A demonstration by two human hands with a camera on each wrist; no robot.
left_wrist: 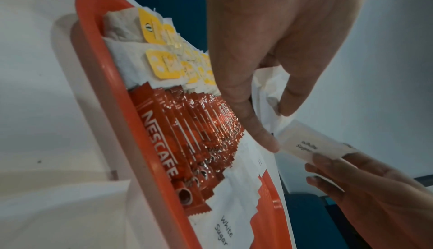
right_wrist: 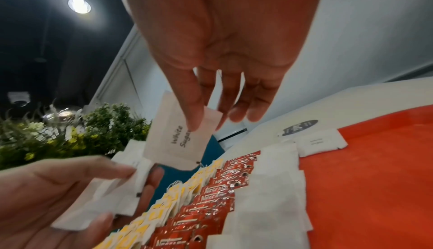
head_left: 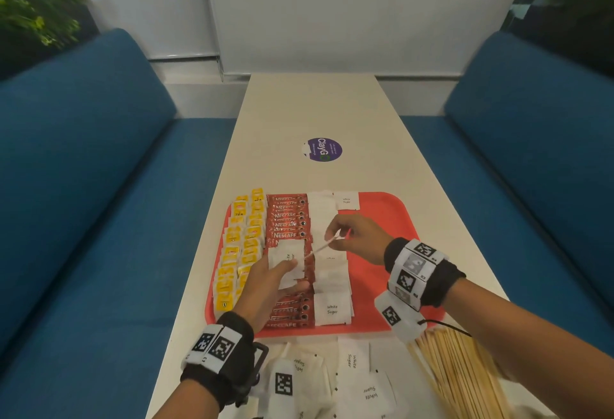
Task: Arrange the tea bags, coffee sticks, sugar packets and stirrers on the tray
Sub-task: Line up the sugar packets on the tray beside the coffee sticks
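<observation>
place: office café booth | evidence: blue sofas (head_left: pixel 99 166) at 9 and 3 o'clock flanking long desk (head_left: pixel 312 109) | plants (head_left: pixel 36 9) behind | round sticker (head_left: pixel 321 149) on desk

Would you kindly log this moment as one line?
left hand: holds sugar packets | right hand: pinches one packet | stirrers: off tray

A red tray (head_left: pixel 392 216) holds yellow-tagged tea bags (head_left: pixel 239 252), red coffee sticks (head_left: pixel 287 219) with white lettering and white sugar packets (head_left: pixel 332 309) with black lettering, on a cream table (head_left: pixel 299 113) with a purple sticker (head_left: pixel 320 149), between blue sofas (head_left: pixel 99 186); pale wooden stirrers (head_left: pixel 465 372) lie nearby.
</observation>
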